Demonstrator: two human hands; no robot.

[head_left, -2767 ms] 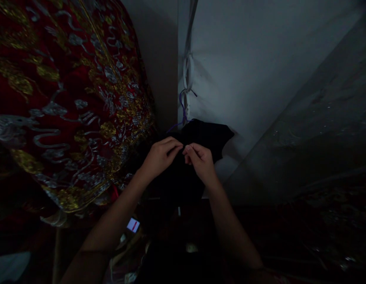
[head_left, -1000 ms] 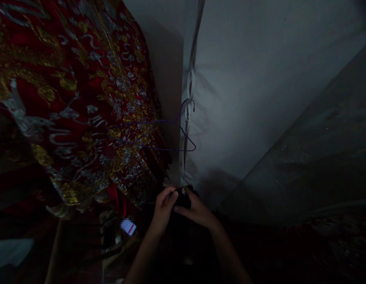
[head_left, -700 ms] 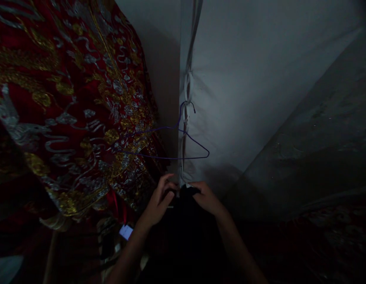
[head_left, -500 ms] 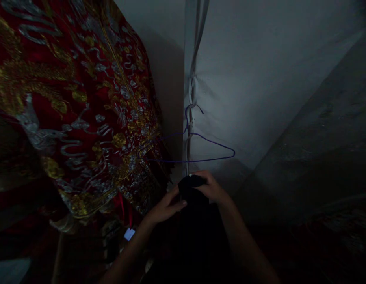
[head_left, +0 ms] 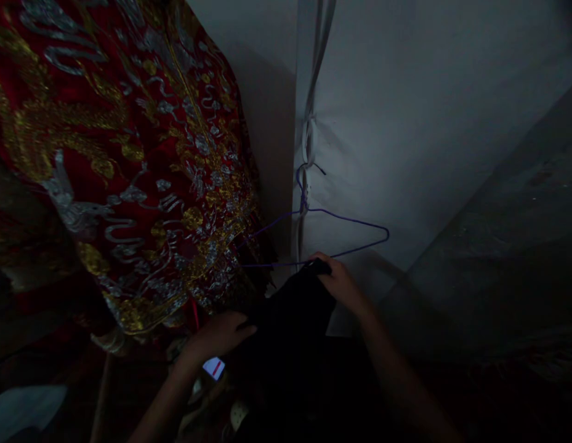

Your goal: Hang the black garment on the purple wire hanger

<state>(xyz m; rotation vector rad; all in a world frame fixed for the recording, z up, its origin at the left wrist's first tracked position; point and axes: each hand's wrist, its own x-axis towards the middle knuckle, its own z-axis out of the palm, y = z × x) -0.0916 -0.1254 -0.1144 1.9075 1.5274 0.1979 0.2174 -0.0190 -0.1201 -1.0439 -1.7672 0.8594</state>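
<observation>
A black garment hangs from both my hands in dim light. My right hand grips its top edge right at the bottom wire of a purple wire hanger. The hanger hangs by its hook from a white cord in the wall corner. My left hand is lower and to the left, its fingers closed on the garment's side.
A large red robe with gold and silver embroidery hangs at the left, close to the hanger. White walls meet behind the cord. A small lit screen glows below my left hand. A dark slanted surface fills the right.
The black garment came off the hanger, was bunched low in both hands, and has risen to the hanger's bottom wire. My left hand dropped to the garment's side. The bare hanger swung right.
</observation>
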